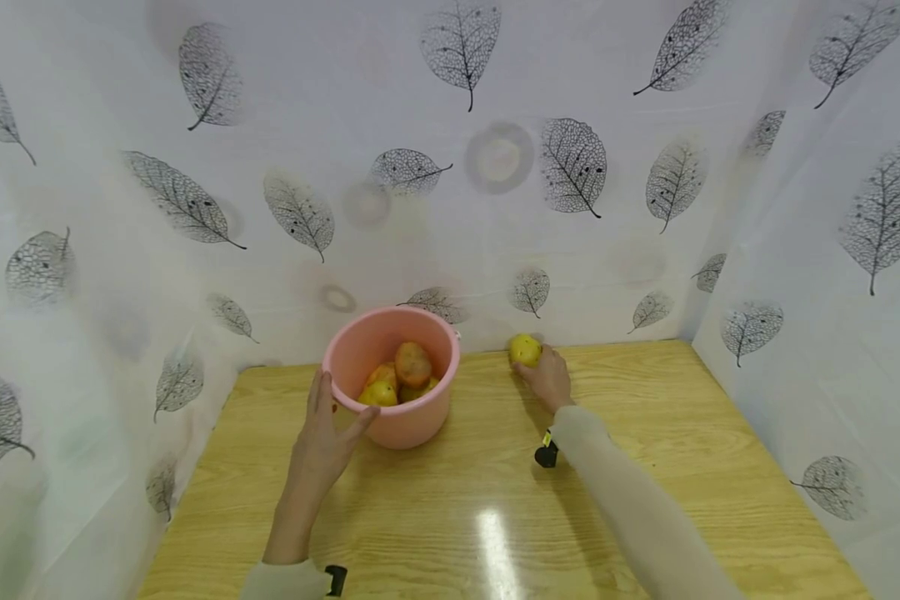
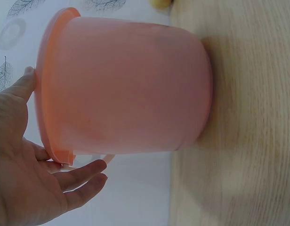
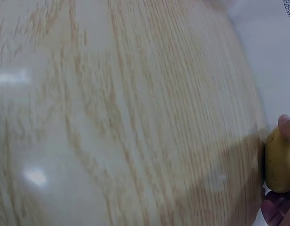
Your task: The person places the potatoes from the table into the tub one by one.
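A pink bucket [image 1: 408, 425] stands upright on the table, with several round fruits inside: a brownish-orange fruit [image 1: 412, 364] on top and a yellow fruit [image 1: 378, 393] near the front. My left hand [image 1: 324, 446] holds the bucket's rim at its front left. The left wrist view shows the left thumb [image 2: 23, 84] against the rim, with some fingers partly hidden behind it. At the table's back edge, my right hand [image 1: 551, 379] holds another yellow fruit [image 1: 525, 350]. In the right wrist view this fruit [image 3: 278, 165] looks smooth and oval, with small specks, between thumb and fingers.
The wood-grain table [image 1: 435, 517] meets a pale sheet [image 1: 435, 233] printed with dark leaves at the back and both sides. A white handle [image 2: 91, 160] shows beside the bucket in the left wrist view.
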`<state>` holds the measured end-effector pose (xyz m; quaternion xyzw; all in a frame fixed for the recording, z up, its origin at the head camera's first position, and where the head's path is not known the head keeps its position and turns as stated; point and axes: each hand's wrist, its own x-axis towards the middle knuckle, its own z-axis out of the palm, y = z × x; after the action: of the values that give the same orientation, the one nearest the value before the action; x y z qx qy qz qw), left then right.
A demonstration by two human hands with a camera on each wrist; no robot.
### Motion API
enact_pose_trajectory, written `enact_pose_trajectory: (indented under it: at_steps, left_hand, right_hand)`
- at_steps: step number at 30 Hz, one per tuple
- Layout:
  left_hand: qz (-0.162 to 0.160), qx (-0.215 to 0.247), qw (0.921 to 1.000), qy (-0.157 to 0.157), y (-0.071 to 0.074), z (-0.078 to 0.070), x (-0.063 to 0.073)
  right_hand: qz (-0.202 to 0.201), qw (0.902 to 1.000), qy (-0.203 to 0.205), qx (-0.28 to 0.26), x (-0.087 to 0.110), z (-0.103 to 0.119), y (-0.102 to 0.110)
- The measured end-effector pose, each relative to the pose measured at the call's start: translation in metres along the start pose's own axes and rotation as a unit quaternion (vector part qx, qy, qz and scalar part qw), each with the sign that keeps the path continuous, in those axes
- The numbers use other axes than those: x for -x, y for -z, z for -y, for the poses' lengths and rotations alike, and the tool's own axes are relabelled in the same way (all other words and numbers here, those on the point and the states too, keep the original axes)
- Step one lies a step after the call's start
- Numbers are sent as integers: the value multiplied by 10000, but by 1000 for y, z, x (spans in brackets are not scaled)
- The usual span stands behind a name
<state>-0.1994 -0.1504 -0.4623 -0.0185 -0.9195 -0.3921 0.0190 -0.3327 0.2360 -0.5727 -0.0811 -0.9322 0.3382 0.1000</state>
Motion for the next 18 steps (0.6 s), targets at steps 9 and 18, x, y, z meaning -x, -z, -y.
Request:
enact_pose_trajectory:
  at_steps: [9, 18]
  left_hand:
    - [31, -37, 10000, 29, 1, -1, -1]
    - [-9, -55, 10000, 46, 1, -2, 1]
  right_hand:
    - [-119, 9999, 13, 40, 2, 2, -2]
    - [-175, 9998, 40, -88, 4, 5, -2]
